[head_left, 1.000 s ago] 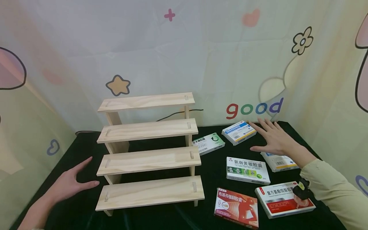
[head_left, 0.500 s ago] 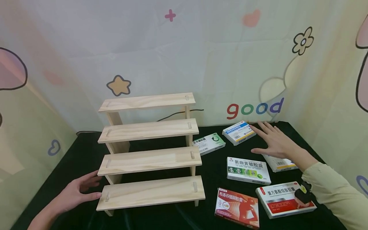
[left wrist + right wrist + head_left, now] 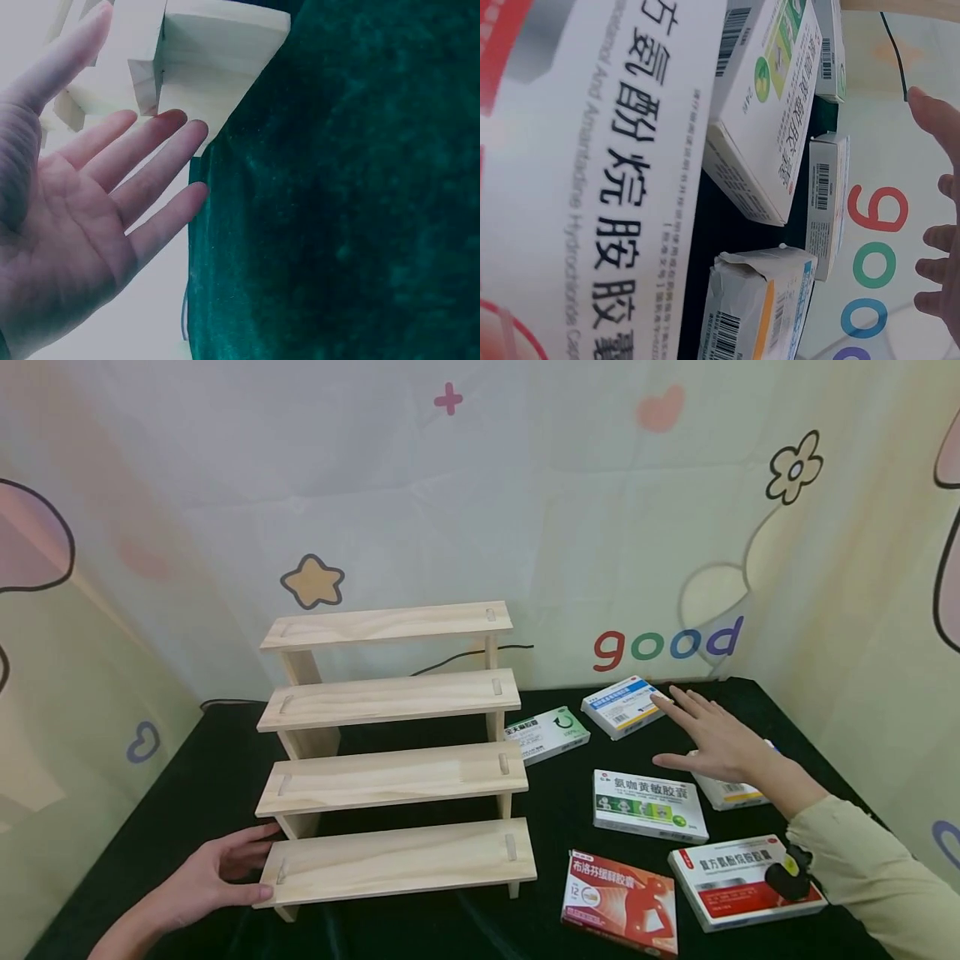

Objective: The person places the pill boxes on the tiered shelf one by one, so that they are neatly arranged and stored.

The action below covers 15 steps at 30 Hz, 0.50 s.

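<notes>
A four-step wooden display stand of pale wood stands in the head view's middle. At its lower left end is my left hand, thumb tip right at the bottom step's edge, other fingers beside the side support. In the left wrist view that hand has its fingers extended, palm showing, close to the stand's end. My right hand is held with fingers spread above medicine boxes, holding nothing. It partly covers a white box with a yellow stripe and overlaps the corner of a blue-and-white box.
Other medicine boxes lie right of the stand: a green-and-white one, a white one with a green band, a red one and a red-and-white one. Dark green cloth covers the table. A patterned curtain hangs behind.
My left hand has moved right, up to the stand's lower left end, its thumb and fingers coming to the bottom step. The right hand has barely shifted; stand and boxes stay put.
</notes>
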Tool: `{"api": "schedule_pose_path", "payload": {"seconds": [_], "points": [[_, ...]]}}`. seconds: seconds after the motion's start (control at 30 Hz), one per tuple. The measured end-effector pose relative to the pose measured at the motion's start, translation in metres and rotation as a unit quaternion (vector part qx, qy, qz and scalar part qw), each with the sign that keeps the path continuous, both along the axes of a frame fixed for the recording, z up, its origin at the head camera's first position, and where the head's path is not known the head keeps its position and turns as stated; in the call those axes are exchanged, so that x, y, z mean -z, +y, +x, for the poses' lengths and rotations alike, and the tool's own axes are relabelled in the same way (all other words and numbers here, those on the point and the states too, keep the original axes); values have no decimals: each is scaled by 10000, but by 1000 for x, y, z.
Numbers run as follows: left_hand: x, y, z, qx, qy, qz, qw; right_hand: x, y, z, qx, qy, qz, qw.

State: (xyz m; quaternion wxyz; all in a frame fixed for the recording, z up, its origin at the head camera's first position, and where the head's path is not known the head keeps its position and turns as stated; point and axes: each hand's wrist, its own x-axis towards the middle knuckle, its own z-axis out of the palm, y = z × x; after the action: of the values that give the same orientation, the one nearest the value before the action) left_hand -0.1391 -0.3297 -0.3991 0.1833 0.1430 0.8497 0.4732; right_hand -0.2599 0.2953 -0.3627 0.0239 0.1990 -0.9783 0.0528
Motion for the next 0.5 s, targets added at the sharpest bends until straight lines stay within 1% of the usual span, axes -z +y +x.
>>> {"api": "schedule_pose_path", "payload": {"seconds": [0.17, 0.27, 0.37, 0.5], "points": [[6, 1, 0, 98, -451, 336, 9984, 4, -2, 4, -81, 2, -22, 10000], [10, 1, 0, 58, -670, 495, 9965, 7, -3, 6, -70, -9, -8, 10000], [12, 1, 0, 53, -814, 651, 9945, 9, -5, 10, -32, -50, -61, 10000], [14, 0, 0, 36, -911, 830, 9924, 12, -6, 16, -32, -165, -241, 9996]]}}
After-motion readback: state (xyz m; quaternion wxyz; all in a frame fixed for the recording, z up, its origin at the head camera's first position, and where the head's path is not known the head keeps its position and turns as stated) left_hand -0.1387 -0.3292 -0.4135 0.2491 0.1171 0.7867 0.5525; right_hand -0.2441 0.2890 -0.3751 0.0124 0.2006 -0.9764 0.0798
